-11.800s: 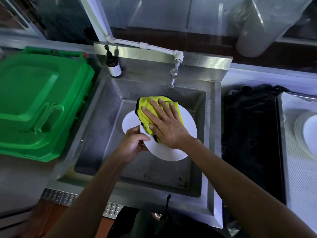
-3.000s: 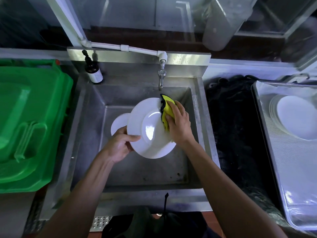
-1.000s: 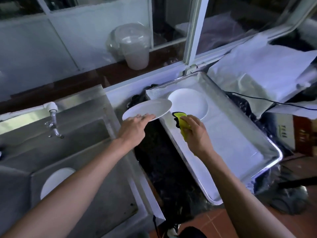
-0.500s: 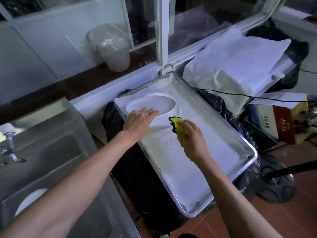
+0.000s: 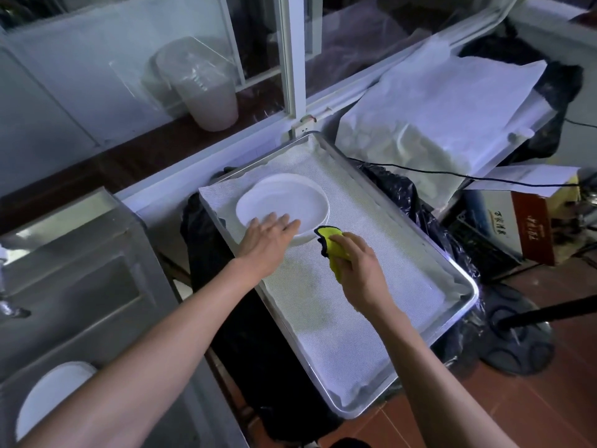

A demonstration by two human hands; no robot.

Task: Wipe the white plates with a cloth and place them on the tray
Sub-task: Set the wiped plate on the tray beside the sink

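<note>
head view: the left hand point(image 5: 269, 242) lies flat, fingers straight, on the near rim of the white plates point(image 5: 282, 206) stacked at the tray point(image 5: 458, 305) far end. right hand point(image 5: 357, 270) clutches the yellow cloth point(image 5: 332, 244). best to lift off straight, without dragging the stack.

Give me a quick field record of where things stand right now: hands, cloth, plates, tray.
left hand: open, fingers flat on the near rim of the stacked plates
right hand: grips the yellow cloth, over the tray liner
stacked plates: white, lying on the far end of the tray
tray: metal, lined with a white mat, most of it bare
sink plate: one white plate in the sink, not yet moved
</note>
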